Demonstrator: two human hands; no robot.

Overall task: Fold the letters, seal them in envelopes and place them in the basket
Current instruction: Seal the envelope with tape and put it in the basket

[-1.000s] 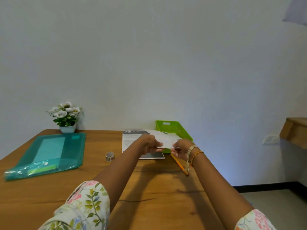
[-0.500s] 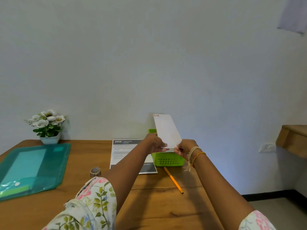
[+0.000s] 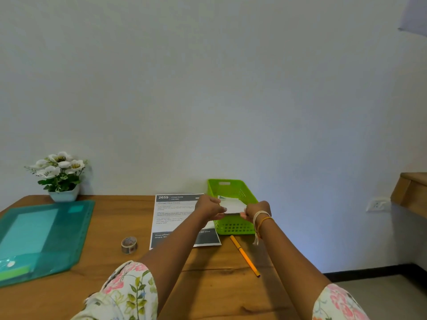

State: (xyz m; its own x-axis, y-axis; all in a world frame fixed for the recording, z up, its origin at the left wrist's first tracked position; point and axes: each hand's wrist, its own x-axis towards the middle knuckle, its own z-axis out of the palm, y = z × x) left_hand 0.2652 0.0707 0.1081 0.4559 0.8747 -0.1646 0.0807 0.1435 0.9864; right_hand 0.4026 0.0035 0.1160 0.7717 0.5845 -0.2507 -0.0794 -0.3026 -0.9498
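White envelope [image 3: 233,205] pinched at both ends over the green basket [image 3: 240,227], held roughly flat, low above the rim. Left hand [image 3: 209,207] curled round the envelope's left end, knuckles up, thumb hidden beneath. Right hand [image 3: 256,212] gripping the right end, fingers folded under, wrist wrapped in a pale string and an orange bracelet [image 3: 262,221]. Both arms stretched straight forward from flowered sleeves [image 3: 129,289], forearms converging toward the basket. Cannot tell whether the envelope touches the basket or what lies beneath it inside.

Just left of the basket, flat on the wooden table [image 3: 57,296], a printed sheet [image 3: 171,211] headed "2659", partly covered by the left forearm. Near the sheet's lower left corner, a small roll of tape [image 3: 129,244]. Right of the sheet, an orange pencil [image 3: 245,256] lying at a slant, tip toward the near edge. Farther left, a teal plastic folder [image 3: 46,232] with paper inside. Behind it, against the wall, a white pot of white flowers [image 3: 59,174].
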